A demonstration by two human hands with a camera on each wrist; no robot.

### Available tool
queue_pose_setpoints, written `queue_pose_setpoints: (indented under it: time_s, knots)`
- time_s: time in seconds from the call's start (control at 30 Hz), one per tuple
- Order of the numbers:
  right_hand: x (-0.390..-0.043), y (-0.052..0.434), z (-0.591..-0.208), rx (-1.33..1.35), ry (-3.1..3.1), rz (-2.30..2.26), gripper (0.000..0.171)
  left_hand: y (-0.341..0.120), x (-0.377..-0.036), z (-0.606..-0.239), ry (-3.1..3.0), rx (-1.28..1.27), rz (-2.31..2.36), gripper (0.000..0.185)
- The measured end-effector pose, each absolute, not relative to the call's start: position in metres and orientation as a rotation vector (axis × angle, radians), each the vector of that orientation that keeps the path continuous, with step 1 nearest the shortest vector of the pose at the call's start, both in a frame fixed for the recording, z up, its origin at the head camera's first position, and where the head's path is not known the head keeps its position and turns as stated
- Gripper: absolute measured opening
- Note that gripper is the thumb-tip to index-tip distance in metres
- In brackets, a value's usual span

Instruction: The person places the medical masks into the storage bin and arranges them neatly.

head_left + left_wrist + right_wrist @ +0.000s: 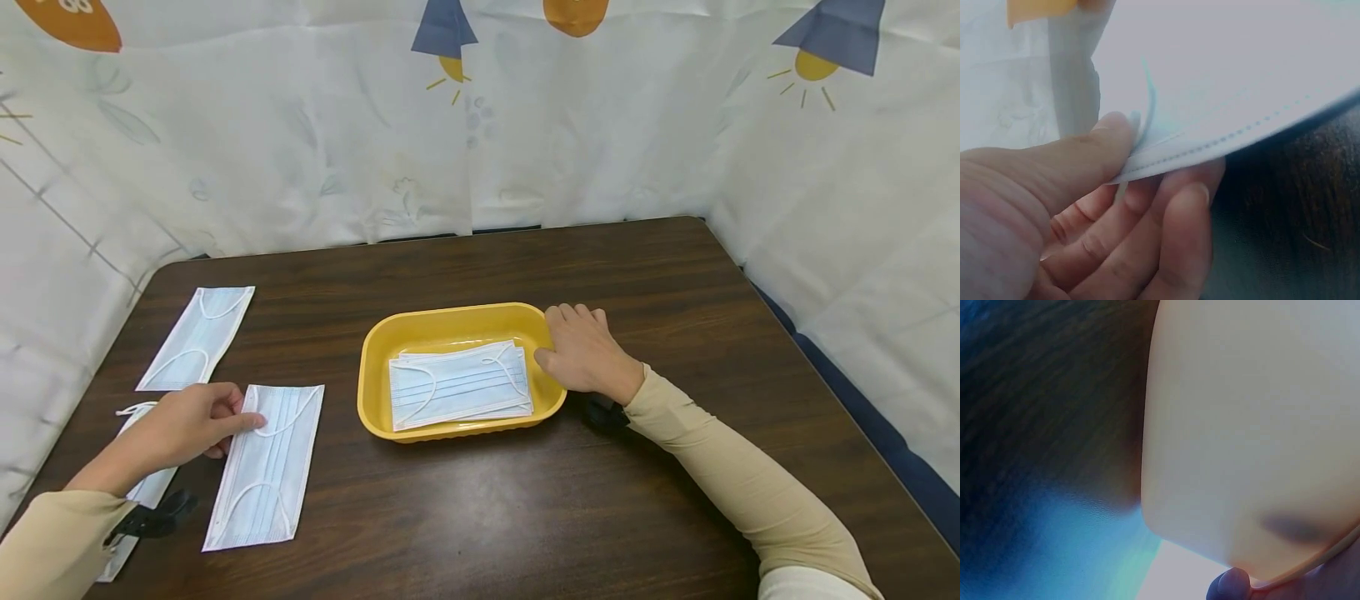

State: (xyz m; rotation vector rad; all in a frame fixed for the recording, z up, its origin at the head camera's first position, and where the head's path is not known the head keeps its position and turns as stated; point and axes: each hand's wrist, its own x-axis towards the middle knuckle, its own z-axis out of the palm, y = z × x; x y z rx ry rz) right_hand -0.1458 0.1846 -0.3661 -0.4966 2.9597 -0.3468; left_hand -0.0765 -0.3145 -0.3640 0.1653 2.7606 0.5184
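Here's the dark wooden table (480, 517), and in the middle of it the yellow tray (465, 431), long side facing the person. Lying in that tray, a small stack of face masks (457, 385), more than one by the edges peeking out. Over by the table's far-left corner, a loose mask (197, 340); nearer, along the left edge, a partly covered mask (153, 485). And inward from that, the held mask (266, 471)! The left hand (198, 425) pinches its far end, thumb on top, fingers underneath. Across at the tray's right end, the right hand (588, 354) grips the rim, thumb inside. Looks like the picking-up step to me, tray steadied meanwhile. The next move, I'd judge, calls for a firm pinch and a level lift, minding that slack ear loop (258, 485).
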Motion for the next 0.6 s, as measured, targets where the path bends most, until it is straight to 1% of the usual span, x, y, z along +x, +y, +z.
queue_pose_setpoints:
  time_s: [0.17,0.3,0.4,0.47,0.6]
  knots:
    - [-0.146,0.1843,-0.3662,-0.496,2.961,-0.344,0.041,-0.314,-0.0775,-0.3627,2.698,0.129,0.596,0.031]
    - [-0.1459,0.184,-0.3662,-0.499,2.961,-0.346,0.043,-0.3153,-0.0792,-0.3607,2.652,0.141,0.642,0.047]
    - [-0.146,0.1842,-0.3665,-0.503,2.965,-0.34,0.041,-0.3165,-0.0794,-0.3608,2.649,0.171,0.647,0.059]
    - [-0.146,0.1845,-0.3668,-0.506,2.97,-0.335,0.038,-0.3167,-0.0787,-0.3615,2.652,0.187,0.648,0.056]
    - [-0.1464,0.1848,-0.3676,-0.511,2.977,-0.332,0.033,-0.3176,-0.0764,-0.3629,2.609,0.207,0.742,0.043]
